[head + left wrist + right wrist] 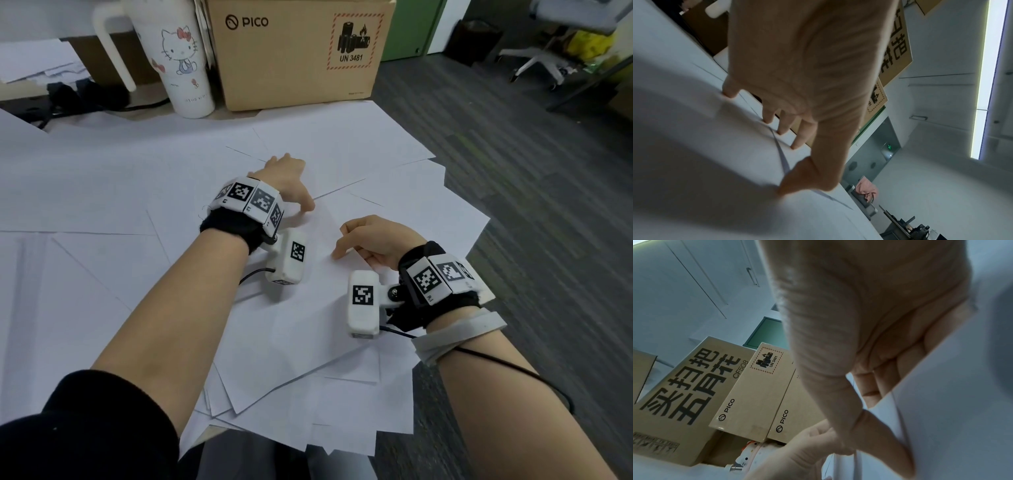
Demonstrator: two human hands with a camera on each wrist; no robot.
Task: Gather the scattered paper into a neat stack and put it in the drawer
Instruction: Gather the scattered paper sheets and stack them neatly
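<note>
Scattered paper (342, 144), flat white sheets, left hand (289, 178) pressing, right hand (373, 240) pinching

Cardboard box (294, 58) & tumbler (181, 58) block far edge; right side open to floor (531, 178)

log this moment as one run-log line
left hand: fingertips pressing scattered white paper sheets | right hand: pinching a sheet edge | stack: not yet
</note>
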